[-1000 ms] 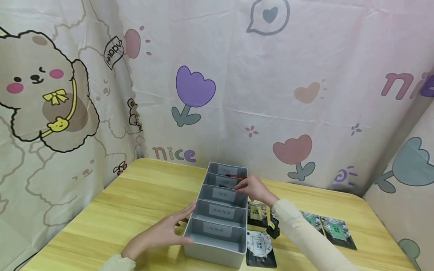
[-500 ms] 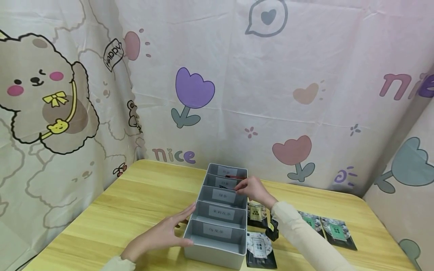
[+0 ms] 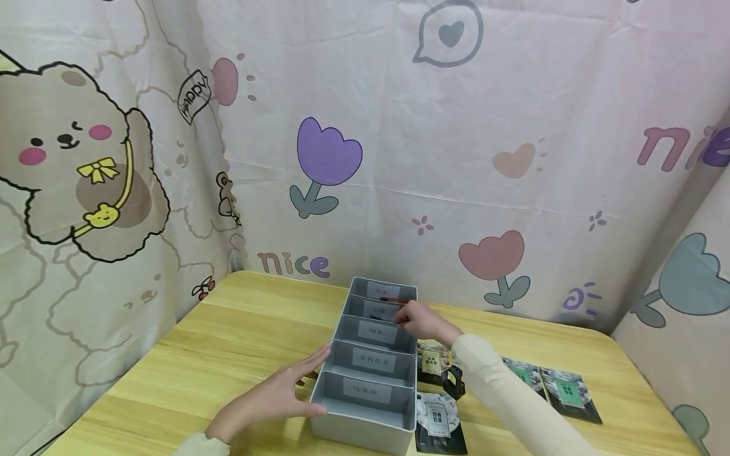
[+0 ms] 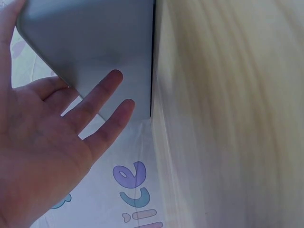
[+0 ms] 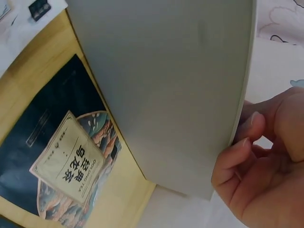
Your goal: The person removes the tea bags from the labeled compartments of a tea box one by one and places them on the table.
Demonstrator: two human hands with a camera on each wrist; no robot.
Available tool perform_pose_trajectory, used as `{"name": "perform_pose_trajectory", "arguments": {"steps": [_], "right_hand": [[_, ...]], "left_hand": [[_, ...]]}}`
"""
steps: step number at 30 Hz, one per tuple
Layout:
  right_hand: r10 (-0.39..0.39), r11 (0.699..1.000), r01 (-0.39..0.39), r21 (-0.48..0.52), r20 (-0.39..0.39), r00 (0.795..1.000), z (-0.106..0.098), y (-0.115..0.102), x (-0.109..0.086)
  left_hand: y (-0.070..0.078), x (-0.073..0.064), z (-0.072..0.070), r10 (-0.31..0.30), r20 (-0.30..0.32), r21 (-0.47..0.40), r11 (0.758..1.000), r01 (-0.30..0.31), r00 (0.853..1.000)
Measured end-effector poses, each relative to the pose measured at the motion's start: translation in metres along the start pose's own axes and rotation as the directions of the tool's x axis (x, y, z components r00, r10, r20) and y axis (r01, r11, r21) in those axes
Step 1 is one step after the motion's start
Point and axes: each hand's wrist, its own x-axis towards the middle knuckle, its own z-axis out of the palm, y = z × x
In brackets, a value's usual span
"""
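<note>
A long grey divided box point(image 3: 365, 437) stands on the wooden table, a paper label in each of its several compartments. My left hand point(image 3: 279, 394) is at its front left corner, thumb on the rim; in the left wrist view the fingers point(image 4: 102, 92) spread loosely along the outer wall. Over the right rim, my right hand point(image 3: 424, 320) reaches into the second compartment from the back with curled fingers. The edge of a dark tea packet point(image 3: 376, 318) ends at its fingertips; the rest is hidden. A red-edged packet point(image 3: 393, 300) shows in the rearmost compartment.
Right of the box lie an oolong tea packet point(image 5: 69, 161) with a yellow label and a white-labelled packet point(image 3: 439, 421). Farther right are two green-labelled packets point(image 3: 570, 394), one partly behind the right sleeve point(image 3: 513, 392). A printed curtain point(image 3: 393, 215) hangs behind the table.
My right hand has turned slightly and dipped a little at the second compartment, its fingers now more hidden. The left hand stays at the box's corner.
</note>
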Motion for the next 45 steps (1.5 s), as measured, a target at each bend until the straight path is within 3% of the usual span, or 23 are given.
{"name": "perform_pose_trajectory", "arguments": {"steps": [8, 16, 20, 25, 31, 38, 45], "right_hand": [[0.035, 0.998, -0.037, -0.044, -0.055, 0.998, 0.006, -0.003, -0.001], [0.000, 0.998, -0.007, -0.069, -0.094, 0.996, 0.004, -0.007, -0.004], [0.036, 0.997, -0.045, -0.055, -0.146, 0.989, 0.005, -0.004, -0.005], [0.079, 0.997, -0.083, -0.005, -0.241, 0.967, 0.005, 0.001, -0.009], [0.123, 0.992, -0.110, 0.062, -0.288, 0.950, 0.009, 0.007, -0.012], [0.143, 0.983, -0.101, 0.151, -0.300, 0.943, 0.015, 0.015, -0.014], [0.242, 0.948, -0.155, 0.280, -0.313, 0.918, 0.006, 0.011, -0.013]], "left_hand": [[0.000, 0.000, 0.000, 0.003, 0.004, -0.009, 1.000, -0.003, 1.000], [-0.001, 0.000, 0.001, 0.014, 0.000, 0.007, 1.000, -0.014, 1.000], [-0.001, 0.001, 0.001, 0.018, -0.001, 0.006, 1.000, -0.018, 1.000], [-0.002, 0.001, 0.002, 0.019, -0.004, 0.009, 1.000, -0.019, 1.000], [-0.003, 0.001, 0.002, 0.015, 0.001, 0.004, 1.000, -0.015, 1.000], [-0.004, -0.001, 0.002, 0.019, 0.000, -0.003, 1.000, -0.019, 1.000], [-0.002, 0.000, 0.001, 0.020, -0.006, 0.011, 1.000, -0.020, 1.000]]}}
